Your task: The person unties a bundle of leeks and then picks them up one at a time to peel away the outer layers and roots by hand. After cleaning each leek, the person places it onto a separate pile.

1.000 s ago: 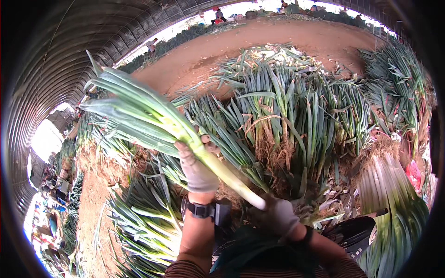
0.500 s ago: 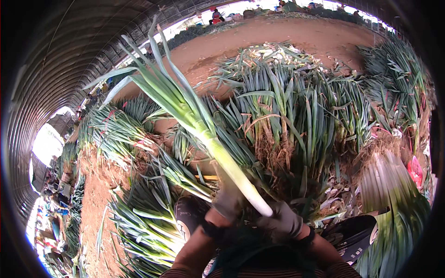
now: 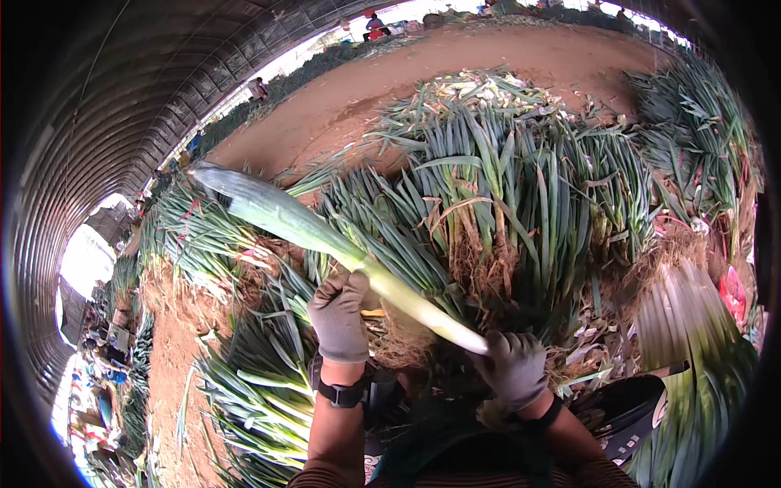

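**Here, a long green-and-white leek-like stalk (image 3: 399, 291) slants between two hands in pale grey fabric gloves**

Its flattened leafy top points to ten o'clock, and its bare white base lies between four and five o'clock. The right hand (image 3: 514, 370), at that base, has its fingers wrapped around the white end. The left hand (image 3: 340, 317), at seven o'clock, is curled with its fingertips against the stalk, just below where the leaves join; whether it grips the stalk or merely touches it, I cannot tell. A black strap-like wristband (image 3: 343, 395) circles the left wrist.

At one o'clock stand dense bunches of dark-green leafy stalks with shaggy brown roots (image 3: 529, 191). A loose heap of green stalks with whitish lower parts (image 3: 264, 398) spreads at seven o'clock, left of the left forearm. At four o'clock lies a row of pale-stemmed stalks with green leaves (image 3: 691, 342). Reddish-brown bare earth (image 3: 390, 77) stretches across twelve o'clock.
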